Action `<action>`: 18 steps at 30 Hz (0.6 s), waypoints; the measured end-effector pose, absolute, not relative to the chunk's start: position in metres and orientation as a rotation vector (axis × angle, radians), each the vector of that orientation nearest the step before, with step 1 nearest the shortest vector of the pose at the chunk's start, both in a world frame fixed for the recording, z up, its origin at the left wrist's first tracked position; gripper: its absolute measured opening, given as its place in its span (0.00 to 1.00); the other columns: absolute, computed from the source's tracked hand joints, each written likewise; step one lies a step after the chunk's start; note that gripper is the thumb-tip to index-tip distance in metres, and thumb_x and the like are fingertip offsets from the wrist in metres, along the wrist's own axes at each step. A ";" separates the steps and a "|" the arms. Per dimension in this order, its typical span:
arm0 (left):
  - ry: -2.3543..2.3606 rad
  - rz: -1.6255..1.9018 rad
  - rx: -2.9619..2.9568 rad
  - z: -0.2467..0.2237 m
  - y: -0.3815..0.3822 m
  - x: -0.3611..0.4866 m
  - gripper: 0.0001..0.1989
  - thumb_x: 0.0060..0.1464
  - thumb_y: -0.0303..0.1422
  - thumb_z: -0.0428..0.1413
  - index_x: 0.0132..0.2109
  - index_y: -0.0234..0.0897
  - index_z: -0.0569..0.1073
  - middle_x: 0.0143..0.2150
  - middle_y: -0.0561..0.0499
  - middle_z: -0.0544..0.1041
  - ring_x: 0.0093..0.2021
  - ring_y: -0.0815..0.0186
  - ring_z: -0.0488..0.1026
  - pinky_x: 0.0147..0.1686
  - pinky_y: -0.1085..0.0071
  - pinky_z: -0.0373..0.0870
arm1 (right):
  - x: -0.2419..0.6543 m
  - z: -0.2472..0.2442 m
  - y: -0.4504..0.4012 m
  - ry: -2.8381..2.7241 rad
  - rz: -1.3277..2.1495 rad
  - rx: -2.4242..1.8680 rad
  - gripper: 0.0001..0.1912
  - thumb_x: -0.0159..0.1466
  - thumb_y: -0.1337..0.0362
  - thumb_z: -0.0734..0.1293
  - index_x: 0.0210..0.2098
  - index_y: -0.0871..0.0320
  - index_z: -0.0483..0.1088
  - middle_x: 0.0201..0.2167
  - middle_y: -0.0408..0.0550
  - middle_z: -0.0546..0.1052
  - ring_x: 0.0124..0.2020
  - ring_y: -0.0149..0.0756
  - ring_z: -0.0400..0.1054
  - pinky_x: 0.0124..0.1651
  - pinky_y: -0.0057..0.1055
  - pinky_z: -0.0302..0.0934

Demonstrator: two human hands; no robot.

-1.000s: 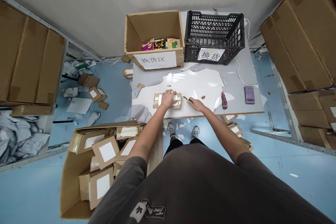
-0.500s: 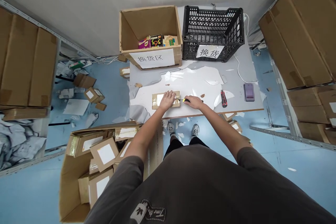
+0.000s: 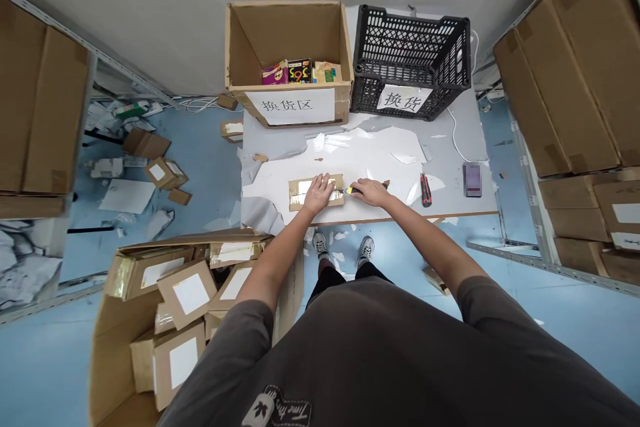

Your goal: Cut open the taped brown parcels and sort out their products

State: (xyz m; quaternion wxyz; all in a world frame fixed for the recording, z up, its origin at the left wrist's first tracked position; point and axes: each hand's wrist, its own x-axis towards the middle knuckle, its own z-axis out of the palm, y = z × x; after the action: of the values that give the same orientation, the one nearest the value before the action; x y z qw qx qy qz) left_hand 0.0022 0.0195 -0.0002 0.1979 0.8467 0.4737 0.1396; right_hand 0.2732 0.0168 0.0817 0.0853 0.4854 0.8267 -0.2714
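Note:
A small taped cardboard box [image 3: 296, 195] with a white label lies near the table's front edge. My left hand [image 3: 319, 193] rests on top of it with fingers spread, pressing on its right half. My right hand [image 3: 370, 192] is closed round a yellow and black utility knife [image 3: 351, 190], whose blade touches or nearly touches the box's right end. To the right, a red and black cutter [image 3: 425, 190] lies on the table, and beyond it a purple phone-like device [image 3: 472, 180].
An open carton [image 3: 343, 103] holding small colourful packs and a black crate [image 3: 367, 90] stand at the table's back. Paper scraps litter the tabletop [image 3: 270, 177]. A large carton [image 3: 107, 340] of parcels is at lower left. Loaded shelves flank both sides.
The view has shifted slightly. My left hand stays on the box, and my right hand still holds the knife at the box's right end, with little movement.

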 end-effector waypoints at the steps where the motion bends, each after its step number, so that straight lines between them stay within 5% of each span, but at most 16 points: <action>1: 1.331 0.382 2.360 0.001 0.019 0.003 0.20 0.74 0.33 0.47 0.62 0.36 0.78 0.74 0.32 0.71 0.78 0.45 0.63 0.76 0.33 0.58 | 0.275 0.080 0.017 2.466 -0.829 1.452 0.20 0.81 0.51 0.60 0.63 0.51 0.73 0.55 0.55 0.79 0.58 0.50 0.72 0.53 0.38 0.63; 18: 1.374 0.211 2.279 0.016 0.017 0.005 0.21 0.71 0.33 0.49 0.65 0.38 0.77 0.77 0.34 0.67 0.80 0.46 0.58 0.78 0.33 0.52 | 0.275 0.072 0.017 2.477 -0.916 1.499 0.21 0.80 0.51 0.60 0.63 0.53 0.73 0.55 0.56 0.80 0.57 0.52 0.73 0.53 0.39 0.63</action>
State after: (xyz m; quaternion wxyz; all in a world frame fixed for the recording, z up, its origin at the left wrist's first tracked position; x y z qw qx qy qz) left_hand 0.0046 0.0175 0.0156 0.2340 0.8299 0.5006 0.0769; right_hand 0.2754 0.0173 0.0724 0.0522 0.4930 0.8146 -0.3012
